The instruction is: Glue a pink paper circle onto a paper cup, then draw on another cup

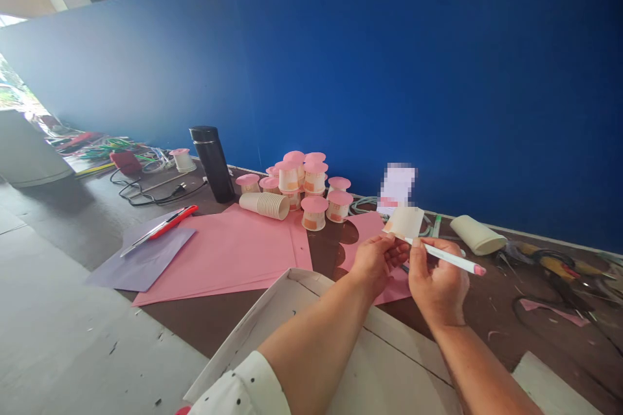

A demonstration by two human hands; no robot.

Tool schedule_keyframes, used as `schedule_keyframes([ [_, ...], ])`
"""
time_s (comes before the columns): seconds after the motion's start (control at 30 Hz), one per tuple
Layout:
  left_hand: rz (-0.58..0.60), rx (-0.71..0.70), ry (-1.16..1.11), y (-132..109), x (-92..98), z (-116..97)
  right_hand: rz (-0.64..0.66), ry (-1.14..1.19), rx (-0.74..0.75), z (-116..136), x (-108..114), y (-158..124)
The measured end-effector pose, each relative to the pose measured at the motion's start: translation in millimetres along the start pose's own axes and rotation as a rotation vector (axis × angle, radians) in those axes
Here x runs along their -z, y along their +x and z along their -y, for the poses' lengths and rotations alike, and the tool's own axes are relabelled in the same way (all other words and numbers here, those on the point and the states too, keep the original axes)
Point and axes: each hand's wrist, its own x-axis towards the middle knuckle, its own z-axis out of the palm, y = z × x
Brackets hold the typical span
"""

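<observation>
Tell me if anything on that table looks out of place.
Little is amiss. The stack of cups lies on its side while the pink-topped cups stand upright, and a stray pink scrap lies at right, apart from the larger pink sheets.

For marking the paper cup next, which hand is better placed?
Probably the right hand: it grips the white pen, pointed toward the paper cup, while the left hand holds the cup.

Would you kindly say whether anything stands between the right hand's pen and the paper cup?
Nothing visible does: the right hand holds the pen with its tip close to the paper cup in the left hand.
</observation>
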Motion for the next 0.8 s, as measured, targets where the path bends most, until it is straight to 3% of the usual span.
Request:
schedule_keyframes([
  [0.47, 0.017, -0.001, 0.009, -0.7, -0.2, 0.0, -0.009, 0.001, 0.042, 2.1, 1.2, 0.7],
  [0.8, -0.056, 0.021, -0.051, -2.0, -2.3, -3.5, -0.018, 0.152, -0.142, 4.3, 0.4, 1.5],
])
